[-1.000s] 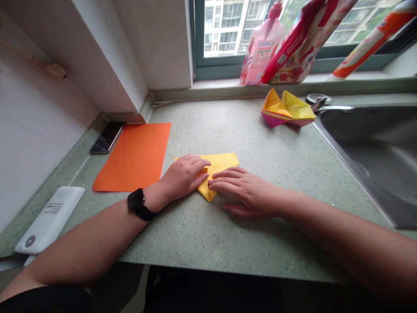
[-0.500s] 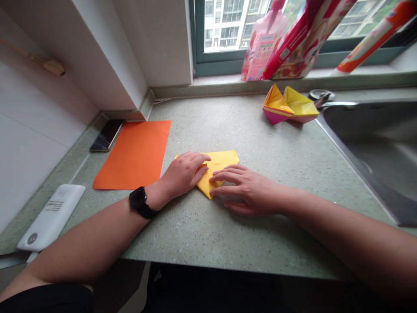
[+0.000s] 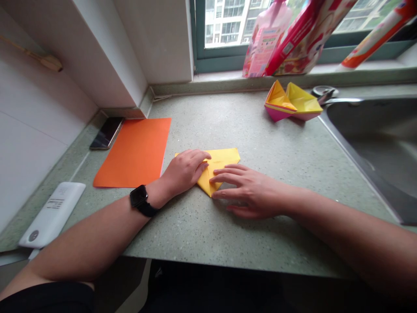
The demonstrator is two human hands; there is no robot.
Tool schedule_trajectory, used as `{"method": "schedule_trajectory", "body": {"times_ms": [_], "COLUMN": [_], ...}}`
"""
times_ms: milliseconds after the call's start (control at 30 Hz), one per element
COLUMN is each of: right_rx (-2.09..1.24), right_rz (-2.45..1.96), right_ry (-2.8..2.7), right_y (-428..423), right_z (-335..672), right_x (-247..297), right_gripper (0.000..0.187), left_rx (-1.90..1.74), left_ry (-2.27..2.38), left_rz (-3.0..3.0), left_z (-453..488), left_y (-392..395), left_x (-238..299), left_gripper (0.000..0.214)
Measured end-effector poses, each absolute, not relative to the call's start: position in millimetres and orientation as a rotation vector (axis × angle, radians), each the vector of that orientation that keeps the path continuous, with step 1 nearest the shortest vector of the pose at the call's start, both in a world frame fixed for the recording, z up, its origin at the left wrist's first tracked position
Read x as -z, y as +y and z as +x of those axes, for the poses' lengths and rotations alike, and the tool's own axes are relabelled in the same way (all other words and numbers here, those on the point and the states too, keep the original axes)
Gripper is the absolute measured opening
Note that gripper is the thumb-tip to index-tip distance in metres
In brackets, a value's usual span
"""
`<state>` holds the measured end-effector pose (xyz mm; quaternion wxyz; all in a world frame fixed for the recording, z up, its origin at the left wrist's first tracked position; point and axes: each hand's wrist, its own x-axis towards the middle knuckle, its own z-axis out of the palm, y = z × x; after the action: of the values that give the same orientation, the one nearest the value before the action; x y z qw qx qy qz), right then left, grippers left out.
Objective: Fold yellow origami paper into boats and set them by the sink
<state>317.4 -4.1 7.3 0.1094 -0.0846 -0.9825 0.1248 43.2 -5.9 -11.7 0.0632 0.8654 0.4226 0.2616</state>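
A folded sheet of yellow paper [image 3: 224,156] lies on the counter in front of me, its lower part coming to a point toward me. My left hand [image 3: 188,169] covers the paper's left side, fingers bent together and thumb along a folded edge, gripping it against the counter. Over the lower right side, my right hand [image 3: 246,189] has its fingers spread, the fingertips at the paper near the fold and the point. Nothing is grasped in the right hand. Part of the paper is hidden beneath both hands.
Orange paper [image 3: 135,152] lies left, beside a phone [image 3: 107,133] and a white power bank [image 3: 54,215]. Two folded paper boats [image 3: 278,104] stand at the back right by the sink [image 3: 374,143]. Pink packages [image 3: 265,43] line the windowsill. The counter's front edge is near me.
My right hand has shifted very slightly to the right and toward me, with its fingers still spread. The left hand stays on the yellow paper. The camera view has tilted a little.
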Motion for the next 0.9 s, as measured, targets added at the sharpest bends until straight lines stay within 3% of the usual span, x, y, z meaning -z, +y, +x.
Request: {"method": "schedule_trajectory", "body": {"times_ms": [500, 900], "right_rx": [-0.449, -0.304], "right_rz": [-0.275, -0.290], "right_ry": [-2.822, -2.872], "right_y": [-4.7, -8.7], "right_z": [319.2, 316.3], "right_x": [-3.8, -5.2], "right_gripper": [0.043, 0.038], "left_rx": [-0.846, -0.786], "left_ry": [1.312, 1.345], "left_rz": [2.528, 2.589], "left_z": [41.4, 42.8], "left_y": [-8.3, -8.3], "left_x": [3.7, 4.9], "left_gripper": [0.020, 0.019]}}
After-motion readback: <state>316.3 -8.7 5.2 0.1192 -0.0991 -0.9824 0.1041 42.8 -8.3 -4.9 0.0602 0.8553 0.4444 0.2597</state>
